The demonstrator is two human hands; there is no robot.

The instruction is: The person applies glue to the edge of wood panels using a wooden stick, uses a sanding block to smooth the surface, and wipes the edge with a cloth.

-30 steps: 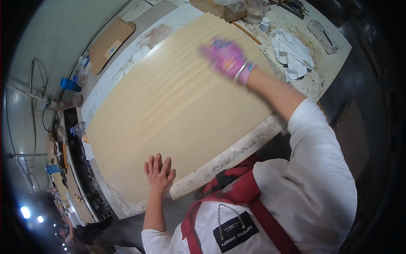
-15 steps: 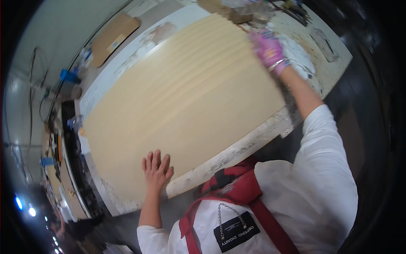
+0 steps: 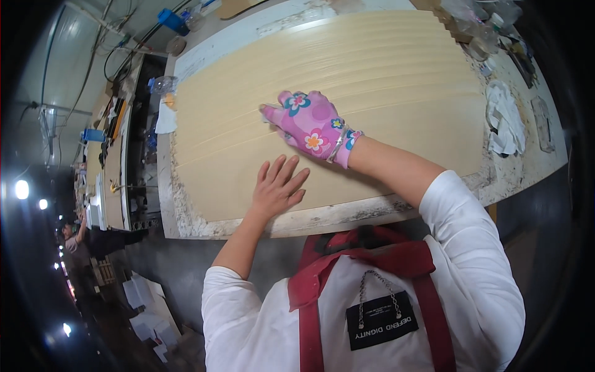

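A large pale tan panel (image 3: 396, 142) with wavy ridges along its far half lies flat on the table. My left hand (image 3: 277, 189) is bare and rests palm down near the panel's close edge, fingers spread. Just beyond it, my right hand (image 3: 310, 129) wears a pink flowered glove with a band at the wrist. Its fingers are curled and pressed low against the panel, pointing left. A small greyish bit shows at the fingertips, too little to name. The glove hides whatever lies under the palm.
A crumpled white cloth (image 3: 505, 118) lies right of the panel, near a clear flat case (image 3: 542, 124). Plastic bottles and bags crowd the far right corner. A clear bottle (image 3: 163, 85) stands at the left edge, a blue container (image 3: 173, 21) farther back. Another person is far left.
My right hand has swept from the panel's far right edge leftward to its middle, close to my left hand. The view has turned; my left hand still lies flat on the panel.
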